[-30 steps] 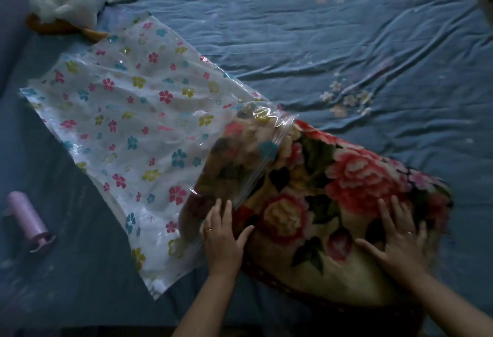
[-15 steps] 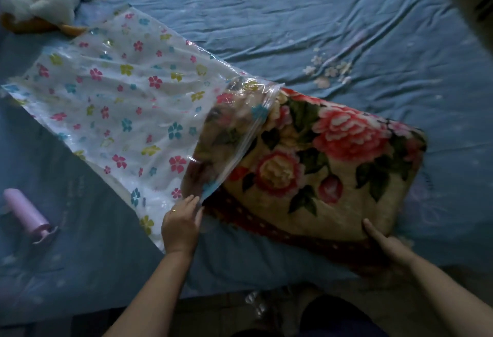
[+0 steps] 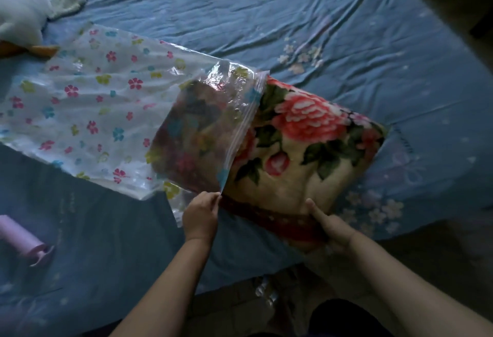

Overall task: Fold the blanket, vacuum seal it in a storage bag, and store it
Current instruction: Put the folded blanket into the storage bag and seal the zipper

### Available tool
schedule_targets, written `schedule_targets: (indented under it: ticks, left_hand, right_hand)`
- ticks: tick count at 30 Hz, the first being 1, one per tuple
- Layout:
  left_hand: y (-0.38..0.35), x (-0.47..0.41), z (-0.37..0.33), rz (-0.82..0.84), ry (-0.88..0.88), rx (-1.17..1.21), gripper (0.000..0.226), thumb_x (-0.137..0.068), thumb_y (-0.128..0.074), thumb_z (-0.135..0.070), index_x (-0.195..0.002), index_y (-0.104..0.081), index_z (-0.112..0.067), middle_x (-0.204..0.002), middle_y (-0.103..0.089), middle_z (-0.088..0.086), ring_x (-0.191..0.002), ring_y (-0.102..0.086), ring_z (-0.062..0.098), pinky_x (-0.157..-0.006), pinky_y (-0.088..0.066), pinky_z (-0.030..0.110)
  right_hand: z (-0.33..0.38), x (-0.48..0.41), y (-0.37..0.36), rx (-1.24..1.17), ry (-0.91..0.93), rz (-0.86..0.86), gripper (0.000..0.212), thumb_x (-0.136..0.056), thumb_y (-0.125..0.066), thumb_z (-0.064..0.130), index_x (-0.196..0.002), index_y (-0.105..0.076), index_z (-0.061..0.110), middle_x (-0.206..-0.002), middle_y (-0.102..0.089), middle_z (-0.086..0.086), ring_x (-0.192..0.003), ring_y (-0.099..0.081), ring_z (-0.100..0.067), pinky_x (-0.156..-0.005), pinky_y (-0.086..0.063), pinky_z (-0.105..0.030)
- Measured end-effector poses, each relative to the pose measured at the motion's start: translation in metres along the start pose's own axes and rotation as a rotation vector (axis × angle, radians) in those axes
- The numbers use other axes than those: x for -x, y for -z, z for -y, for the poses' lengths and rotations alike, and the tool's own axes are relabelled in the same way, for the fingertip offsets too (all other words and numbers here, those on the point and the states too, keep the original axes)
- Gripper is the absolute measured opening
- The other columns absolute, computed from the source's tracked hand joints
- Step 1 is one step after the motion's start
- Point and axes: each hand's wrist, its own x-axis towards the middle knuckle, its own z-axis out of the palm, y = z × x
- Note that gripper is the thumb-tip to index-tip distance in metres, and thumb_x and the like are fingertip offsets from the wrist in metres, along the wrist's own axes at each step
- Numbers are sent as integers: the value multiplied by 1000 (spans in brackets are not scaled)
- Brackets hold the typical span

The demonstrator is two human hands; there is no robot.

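Our left hand (image 3: pixel 201 214) pinches the near corner of the storage bag's (image 3: pixel 106 102) mouth, and our right hand (image 3: pixel 330 227) grips the blanket (image 3: pixel 306 136) along its near edge, thumb on top. We see the folded blanket about half inside the bag, the rest sticking out toward 3 o'clock on the bed sheet (image 3: pixel 346 30). Purple pump (image 3: pixel 22 240) sits at 8 o'clock, stuffed toy (image 3: pixel 21 8) at 11.
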Motion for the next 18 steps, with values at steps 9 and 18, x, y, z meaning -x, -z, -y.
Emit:
schedule_targets:
  ticks: [9,18]
  left_hand:
    - [15,-6,20,31,60,24,27,-84,-77,-14,-108,-73,-4,-100,-74,9,-95,-68,31,-81,-53,36]
    - [17,-87,-53,-38,-129,0,59,-90,-50,-47,-125,-65,-2,-122,-67,15,-115,-62,33,-99,-48,43]
  right_hand:
    - [-11,1,-19,-279,142,-80,125,-44,-67,86,-137,-44,6,-134,-53,-7,-122,-51,-28,-108,-38,-45]
    - [127,-35,60,490,694,-606,135,-50,-19,97,-152,-8,10,-160,-10,-13,-147,-11,-26,-119,-8,-45]
